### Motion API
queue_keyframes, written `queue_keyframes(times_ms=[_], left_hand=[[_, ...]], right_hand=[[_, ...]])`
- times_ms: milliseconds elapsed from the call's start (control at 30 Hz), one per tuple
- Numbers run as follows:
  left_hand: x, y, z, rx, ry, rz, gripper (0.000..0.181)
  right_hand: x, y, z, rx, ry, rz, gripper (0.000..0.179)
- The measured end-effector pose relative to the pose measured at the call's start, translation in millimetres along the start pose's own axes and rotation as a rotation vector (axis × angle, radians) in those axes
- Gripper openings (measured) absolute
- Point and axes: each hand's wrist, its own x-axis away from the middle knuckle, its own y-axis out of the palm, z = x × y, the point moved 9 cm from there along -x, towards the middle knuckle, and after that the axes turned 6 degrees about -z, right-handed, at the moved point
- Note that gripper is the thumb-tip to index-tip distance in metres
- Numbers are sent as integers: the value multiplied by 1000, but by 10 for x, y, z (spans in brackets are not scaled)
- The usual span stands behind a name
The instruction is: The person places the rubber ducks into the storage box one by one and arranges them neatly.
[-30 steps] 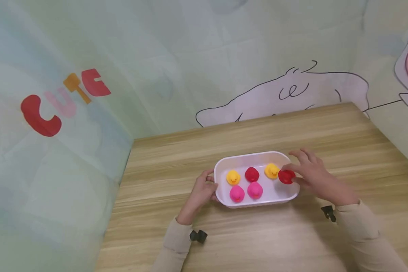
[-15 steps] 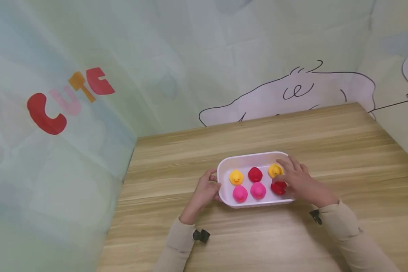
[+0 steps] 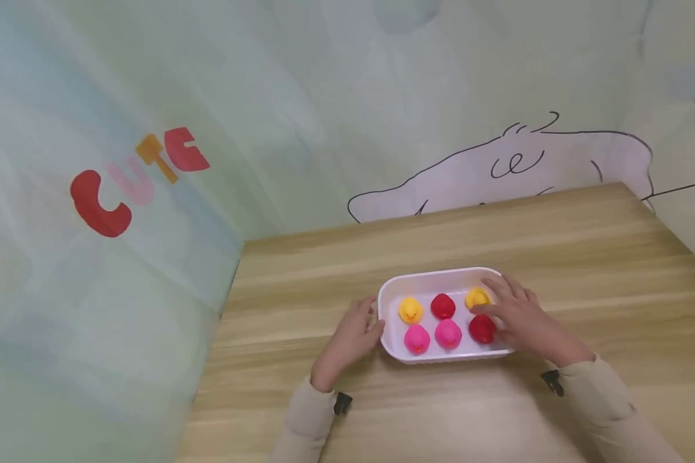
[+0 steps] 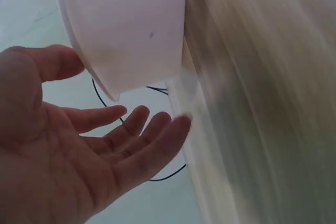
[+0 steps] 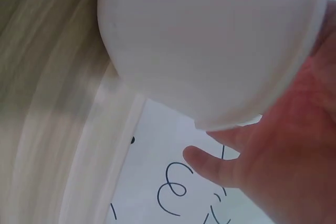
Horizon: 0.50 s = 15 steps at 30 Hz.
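A white oblong tray (image 3: 434, 357) holds two rows of small rubber ducks. In its back row are a yellow duck (image 3: 410, 310), a red duck (image 3: 443, 306) and another yellow duck (image 3: 477, 298), partly covered by fingers. The front row has two pink ducks (image 3: 417, 339) and a red duck (image 3: 482, 328) at the right. My left hand (image 3: 349, 337) is at the tray's left end; in the left wrist view its thumb meets the rim and its fingers are spread apart from the wall. My right hand (image 3: 524, 321) reaches over the right end, loosely bent fingers above the ducks there.
The tray stands on a wood-grain table (image 3: 301, 283). Behind the table hangs a pale cloth (image 3: 301, 128) with a line drawing, and coloured letters (image 3: 101, 212) show on the left side. Both wrists wear a dark clip (image 3: 343, 404).
My right hand has set the red duck down in the front right of the tray and let go. The left hand's fingers have loosened from the tray's end. The view has shifted slightly.
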Motion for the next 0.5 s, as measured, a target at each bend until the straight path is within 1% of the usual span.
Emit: queue_keyframes(times_ms=[67,133,167,200,300,367,400,500], left_hand=[[93,-30,-24,-110,-7,14,55],[160,-61,-12,-218,-5,35,55],[177,-74,2,-268,-3,47,56],[156,-72,36,-325,8,50,56],[34,-21,161,-495,28,52,60],[-102,74,270,-582,45,40,65],[-179,140,331,-617,56,29,68],[-363,373,534,-685,103,-14,76]], right_hand=[[-31,23,-15,-31,-15,-4,53],[-63,20,-15,-39,-30,0,54],[-79,4,-9,-38,-41,5,54],[-64,-24,16,-30,-41,19,55],[39,-162,126,28,-47,90,61],[187,-277,257,72,-19,150,68],[284,-331,340,91,9,184,71],[637,-378,608,128,166,223,80]])
